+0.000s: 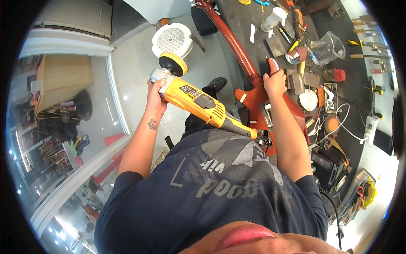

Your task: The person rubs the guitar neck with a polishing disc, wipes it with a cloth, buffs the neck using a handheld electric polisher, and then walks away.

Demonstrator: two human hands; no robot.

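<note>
My left hand grips the front housing of a yellow INGCO power polisher, held across in front of my shirt. Its round backing pad, black with a yellow rim, points away from me above the floor. The dark rear handle slants towards my right forearm. My right hand is closed around a horn of a glossy red-brown electric guitar. The guitar's neck stretches away from me along the bench edge. An open cavity with metal parts shows in its body, partly behind my forearm.
A dark workbench on the right carries blocks, a clear plastic bag, a white cable and several tools. A white stool stands on the tiled floor. Glass panels in a white frame run along the left.
</note>
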